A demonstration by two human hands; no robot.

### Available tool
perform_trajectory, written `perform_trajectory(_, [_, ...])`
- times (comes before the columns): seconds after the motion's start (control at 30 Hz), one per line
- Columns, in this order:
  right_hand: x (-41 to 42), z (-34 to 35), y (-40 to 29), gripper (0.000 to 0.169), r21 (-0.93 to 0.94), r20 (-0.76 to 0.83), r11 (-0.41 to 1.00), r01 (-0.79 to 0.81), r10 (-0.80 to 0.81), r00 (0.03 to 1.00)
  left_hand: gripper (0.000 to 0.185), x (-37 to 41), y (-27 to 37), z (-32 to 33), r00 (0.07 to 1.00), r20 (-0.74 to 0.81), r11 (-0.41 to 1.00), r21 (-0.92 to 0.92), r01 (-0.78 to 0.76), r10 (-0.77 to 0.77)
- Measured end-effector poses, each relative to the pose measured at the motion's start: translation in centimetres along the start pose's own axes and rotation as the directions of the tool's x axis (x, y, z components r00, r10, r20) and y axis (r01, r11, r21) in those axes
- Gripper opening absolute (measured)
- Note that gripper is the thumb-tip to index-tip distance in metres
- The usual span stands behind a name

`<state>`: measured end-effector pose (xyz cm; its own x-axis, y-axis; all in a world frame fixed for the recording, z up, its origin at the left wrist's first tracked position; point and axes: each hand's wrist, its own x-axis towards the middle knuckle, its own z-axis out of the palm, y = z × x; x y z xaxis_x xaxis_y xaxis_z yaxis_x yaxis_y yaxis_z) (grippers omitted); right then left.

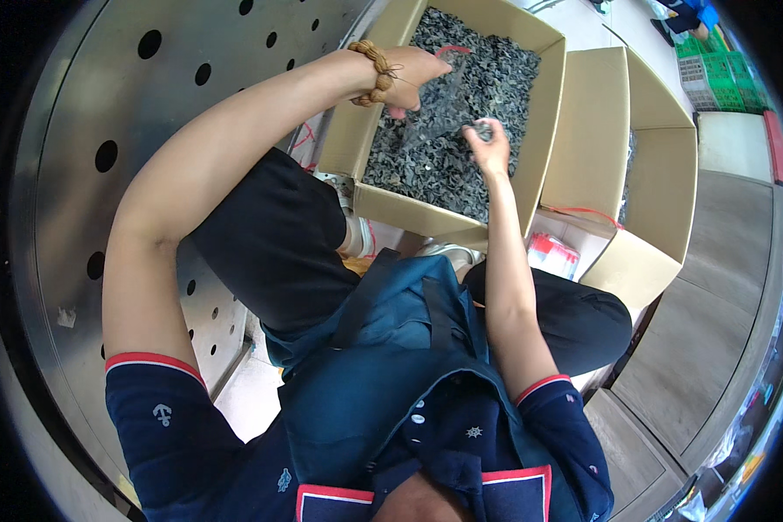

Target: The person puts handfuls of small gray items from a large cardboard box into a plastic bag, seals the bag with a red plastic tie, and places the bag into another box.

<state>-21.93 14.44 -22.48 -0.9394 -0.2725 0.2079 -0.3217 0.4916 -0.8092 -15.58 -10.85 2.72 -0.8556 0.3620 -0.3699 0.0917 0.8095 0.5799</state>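
An open cardboard box (424, 222) stands before me, filled with dark, curled dried pieces (417, 179) that look like dried black fungus. My left hand (412, 73), with a brown braided bracelet at the wrist, holds a clear plastic bag (436, 107) with a red edge over the box's left part. The bag's mouth and what it contains are hard to make out. On the right side of the same box, my right hand (491, 149) grips a small clump of the dark pieces (482, 131) between thumb and fingers, just above the heap.
A second open cardboard box (590, 130) adjoins on the right. Red-and-clear plastic packs (553, 254) lie beside my knee. A perforated metal panel (169, 111) rises at left. Green crates (724, 75) and part of another person (682, 19) are at the upper right.
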Motion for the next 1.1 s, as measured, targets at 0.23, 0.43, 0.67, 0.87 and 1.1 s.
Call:
perform_trajectory(0.23, [0.5,-5.5,-22.5,0.025,0.768,0.248,0.544,-0.338,0.234,0.940,0.075,-0.6,0.2,0.2,0.998,0.043,0.994,-0.088,0.059,-0.055])
perform_trajectory(0.43, [1.0,-3.5,-23.6,0.034,0.387,0.133,0.922,0.002,-0.058,0.989,0.075,0.4,0.0,0.3,0.998,0.014,0.978,-0.196,0.071,-0.069])
perform_trajectory(0.67, [2.2,-7.7,-21.0,0.025,0.440,0.232,0.868,-0.231,0.139,0.963,0.076,-0.1,-1.1,0.8,0.987,0.004,0.981,-0.111,0.161,-0.162])
perform_trajectory(0.87, [4.0,-4.4,-7.2,0.073,-0.176,0.235,0.984,0.024,0.018,0.972,0.079,-0.3,-0.3,0.1,0.993,0.049,0.994,-0.013,0.112,-0.111])
perform_trajectory(1.1, [1.9,2.0,-8.4,0.067,-0.494,0.413,0.867,0.063,0.170,0.895,0.081,-1.2,-1.0,0.0,0.980,0.176,0.996,-0.008,0.092,-0.089])
